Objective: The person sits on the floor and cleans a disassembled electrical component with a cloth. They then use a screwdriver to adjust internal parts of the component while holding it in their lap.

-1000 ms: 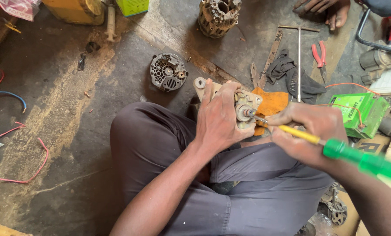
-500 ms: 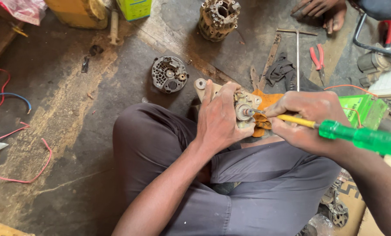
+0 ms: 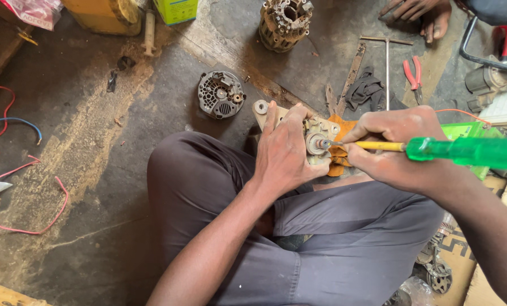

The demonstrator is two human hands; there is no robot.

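Two hands over the lap, housing (image 3: 321, 139) clasped in closed left hand (image 3: 284, 150), green screwdriver (image 3: 463, 152) gripped tight by right hand (image 3: 398, 147), tip at the shaft, cover (image 3: 221, 94) on floor (image 3: 95, 170) beyond.

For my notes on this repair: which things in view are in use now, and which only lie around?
In use:
left hand gripping the metal motor part
right hand holding the green screwdriver

Lying about:
round cover
red pliers
T-shaped wrench
dark rag
red wire
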